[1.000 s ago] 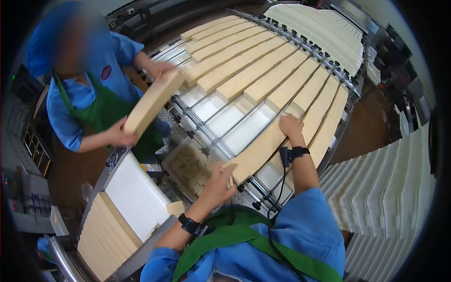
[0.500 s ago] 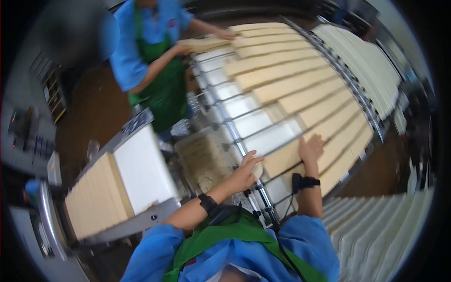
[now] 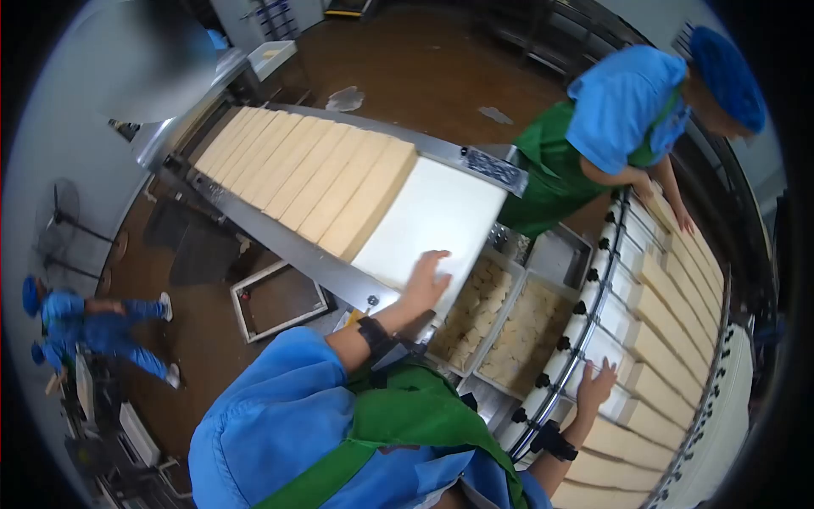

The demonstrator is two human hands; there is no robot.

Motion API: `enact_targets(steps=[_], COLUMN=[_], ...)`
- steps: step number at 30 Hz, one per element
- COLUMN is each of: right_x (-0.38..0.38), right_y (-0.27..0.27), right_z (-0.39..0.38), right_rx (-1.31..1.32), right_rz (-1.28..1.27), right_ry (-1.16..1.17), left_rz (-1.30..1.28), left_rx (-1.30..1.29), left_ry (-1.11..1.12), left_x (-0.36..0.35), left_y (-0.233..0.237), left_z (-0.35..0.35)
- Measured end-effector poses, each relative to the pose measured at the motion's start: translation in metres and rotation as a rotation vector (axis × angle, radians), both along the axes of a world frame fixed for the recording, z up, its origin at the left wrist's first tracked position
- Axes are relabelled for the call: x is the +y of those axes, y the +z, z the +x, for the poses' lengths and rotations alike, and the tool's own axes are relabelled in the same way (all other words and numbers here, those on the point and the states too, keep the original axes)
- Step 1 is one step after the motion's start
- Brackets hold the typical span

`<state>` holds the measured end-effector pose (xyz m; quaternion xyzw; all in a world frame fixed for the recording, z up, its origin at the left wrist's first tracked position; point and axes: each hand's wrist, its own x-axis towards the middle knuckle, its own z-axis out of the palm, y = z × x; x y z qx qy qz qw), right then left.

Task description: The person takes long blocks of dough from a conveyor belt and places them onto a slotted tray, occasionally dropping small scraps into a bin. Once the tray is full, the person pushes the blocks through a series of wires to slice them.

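My left hand [image 3: 424, 286] hovers over the near edge of a white conveyor belt [image 3: 437, 216], fingers apart and holding nothing. Behind it on that belt stands a row of pale beige slabs [image 3: 292, 174], packed side by side. Over on the right, my right hand [image 3: 596, 386] is spread above a second, wider white belt divided by thin rods. Its fingertips are near the end of a long beige slab [image 3: 649, 386], one of several lying parallel there. Both wrists wear black straps with small devices.
Two bins [image 3: 526, 331] of beige scraps sit between the belts. Across the wide belt, a co-worker [image 3: 623, 119] in a green apron bends with both hands on a slab. A metal frame [image 3: 275, 301] is on the floor at left; another person [image 3: 102, 322] stands farther off.
My view has swung left toward the narrow conveyor. My left hand has gone from the wide belt's edge to above the narrow one; my right hand has come off the slab it was touching.
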<state>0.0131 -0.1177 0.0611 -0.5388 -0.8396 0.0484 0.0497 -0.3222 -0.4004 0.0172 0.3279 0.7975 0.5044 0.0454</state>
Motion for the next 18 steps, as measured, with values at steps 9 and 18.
enact_targets(steps=[9,18], right_x=[-0.067,-0.159], right_y=[-0.022,-0.060], right_z=[-0.242,-0.452], right_rx=[0.021,0.025], right_rz=[-0.029,-0.183], right_ry=[0.594,0.677], left_rz=[-0.596,-0.621], left_rx=[-0.100,-0.146], left_ry=[0.668,0.362], left_x=[-0.134,-0.142], left_y=[0.004,0.010], left_z=[-0.074,-0.091])
